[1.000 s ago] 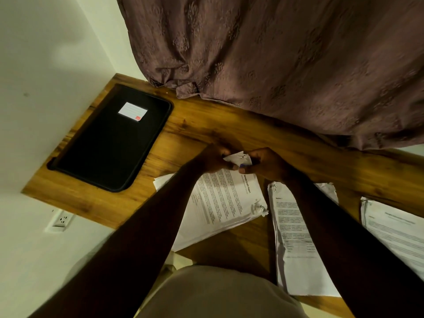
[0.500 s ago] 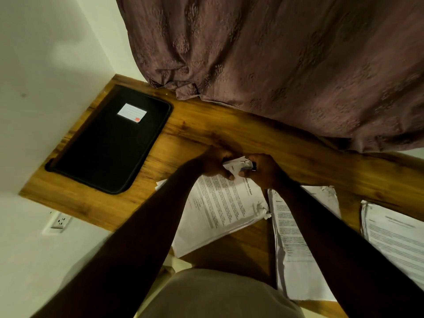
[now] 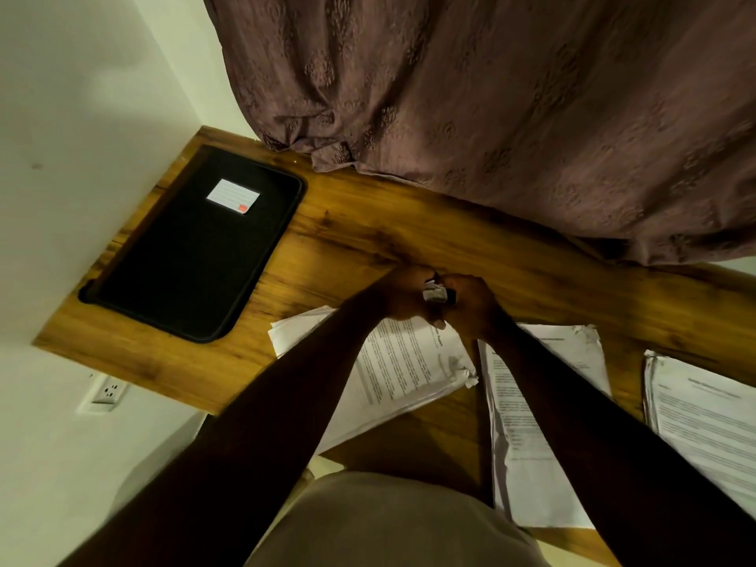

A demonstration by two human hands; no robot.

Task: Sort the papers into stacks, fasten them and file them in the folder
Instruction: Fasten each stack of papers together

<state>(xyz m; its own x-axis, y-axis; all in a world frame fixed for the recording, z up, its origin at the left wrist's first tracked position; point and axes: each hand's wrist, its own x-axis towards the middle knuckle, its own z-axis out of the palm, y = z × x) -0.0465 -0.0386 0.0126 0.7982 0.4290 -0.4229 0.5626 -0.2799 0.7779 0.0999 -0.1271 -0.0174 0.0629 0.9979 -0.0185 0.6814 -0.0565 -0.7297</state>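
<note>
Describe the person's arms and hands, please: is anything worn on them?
The left forearm and right forearm are bare; no sleeves show. The left hand and right hand have no gloves, and no watch or bracelet shows at the wrists. The light is dim, so rings cannot be told. A beige garment covers the body below.

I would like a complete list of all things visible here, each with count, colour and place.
flat black folder with white label: one, black, left on the desk
brown wooden desk: one, brown, by the wall
stacks of white printed paper: three, white, near side of desk: left stack, middle stack, right stack
patterned mauve curtain: one, mauve, above desk
white wall socket: one, white, below desk's left end
small dark clip-like object: one, dark, at left stack's far corner
left hand: one, pinches left stack's far corner
right hand: one, holds clip-like object
</note>
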